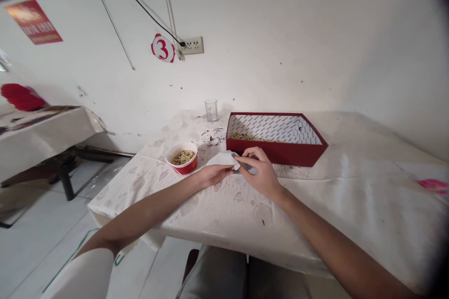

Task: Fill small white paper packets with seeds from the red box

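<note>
A piece of white paper [221,159], folded or shaped like a small packet, is held between my two hands above the tablecloth. My left hand [218,174] grips it from below and the left, fingers curled beneath. On its right edge, the thumb and fingers of my right hand [260,172] are pinched together. A greyish flat part shows under my right fingers; I cannot tell whether it belongs to the paper. To the left stands a red and white paper bowl [185,167] with mixed grains [183,157]. Just beyond my right hand is a dark red box [294,154] with grains inside.
A clear glass [211,110] stands near the wall. Small dark bits [212,139] lie scattered between bowl and box. The patterned tablecloth [224,215] covers the table. A pink item [434,185] lies at the far right. Another table [45,126] stands at left.
</note>
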A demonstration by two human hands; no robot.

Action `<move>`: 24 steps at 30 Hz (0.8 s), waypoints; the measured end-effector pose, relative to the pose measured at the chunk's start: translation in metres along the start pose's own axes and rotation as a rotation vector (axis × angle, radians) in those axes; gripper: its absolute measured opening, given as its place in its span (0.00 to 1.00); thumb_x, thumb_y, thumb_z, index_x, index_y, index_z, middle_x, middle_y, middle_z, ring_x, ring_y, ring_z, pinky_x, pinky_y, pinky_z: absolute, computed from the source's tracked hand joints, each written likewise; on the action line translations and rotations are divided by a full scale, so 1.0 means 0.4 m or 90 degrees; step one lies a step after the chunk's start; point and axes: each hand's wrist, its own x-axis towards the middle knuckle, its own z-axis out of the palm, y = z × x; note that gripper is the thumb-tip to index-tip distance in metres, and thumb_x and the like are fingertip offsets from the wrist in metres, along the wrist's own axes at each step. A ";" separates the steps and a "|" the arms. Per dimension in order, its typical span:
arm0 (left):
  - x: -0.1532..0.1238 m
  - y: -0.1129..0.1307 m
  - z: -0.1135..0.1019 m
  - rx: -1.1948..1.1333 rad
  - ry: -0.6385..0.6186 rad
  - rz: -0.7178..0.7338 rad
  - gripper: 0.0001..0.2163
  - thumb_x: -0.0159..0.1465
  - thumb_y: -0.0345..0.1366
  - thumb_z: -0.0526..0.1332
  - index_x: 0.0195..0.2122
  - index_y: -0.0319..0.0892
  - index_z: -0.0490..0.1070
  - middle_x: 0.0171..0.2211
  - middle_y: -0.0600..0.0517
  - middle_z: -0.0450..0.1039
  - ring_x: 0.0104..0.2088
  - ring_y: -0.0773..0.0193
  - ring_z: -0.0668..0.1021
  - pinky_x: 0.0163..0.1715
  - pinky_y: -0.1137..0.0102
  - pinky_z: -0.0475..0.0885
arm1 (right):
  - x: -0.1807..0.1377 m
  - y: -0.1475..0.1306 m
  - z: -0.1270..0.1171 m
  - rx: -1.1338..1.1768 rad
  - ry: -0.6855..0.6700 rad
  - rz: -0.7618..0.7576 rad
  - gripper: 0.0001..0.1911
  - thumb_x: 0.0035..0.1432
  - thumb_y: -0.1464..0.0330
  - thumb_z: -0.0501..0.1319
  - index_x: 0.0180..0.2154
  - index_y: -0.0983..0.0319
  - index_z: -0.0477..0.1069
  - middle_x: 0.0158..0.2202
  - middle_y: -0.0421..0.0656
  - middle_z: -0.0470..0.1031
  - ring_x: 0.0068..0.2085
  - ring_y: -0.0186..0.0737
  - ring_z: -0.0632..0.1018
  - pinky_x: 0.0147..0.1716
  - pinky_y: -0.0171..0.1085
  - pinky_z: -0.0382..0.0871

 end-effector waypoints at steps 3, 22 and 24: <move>-0.004 0.003 0.002 0.015 -0.013 0.000 0.18 0.52 0.30 0.77 0.44 0.41 0.78 0.36 0.51 0.79 0.38 0.63 0.78 0.48 0.64 0.68 | 0.000 -0.003 -0.001 -0.018 0.033 -0.004 0.15 0.63 0.72 0.64 0.49 0.51 0.81 0.43 0.46 0.72 0.46 0.46 0.76 0.45 0.47 0.78; 0.000 0.001 0.004 0.025 -0.028 -0.032 0.12 0.60 0.32 0.73 0.44 0.37 0.79 0.39 0.46 0.80 0.41 0.61 0.79 0.48 0.65 0.70 | 0.003 0.015 -0.008 -0.183 0.002 -0.053 0.08 0.65 0.71 0.64 0.41 0.56 0.81 0.39 0.45 0.77 0.40 0.45 0.75 0.42 0.47 0.72; 0.001 -0.002 -0.001 0.005 -0.015 -0.023 0.13 0.58 0.30 0.74 0.44 0.38 0.79 0.39 0.48 0.80 0.41 0.63 0.79 0.48 0.66 0.71 | 0.003 0.012 -0.005 -0.157 0.006 -0.056 0.08 0.66 0.71 0.63 0.42 0.56 0.81 0.39 0.46 0.76 0.41 0.44 0.76 0.42 0.46 0.73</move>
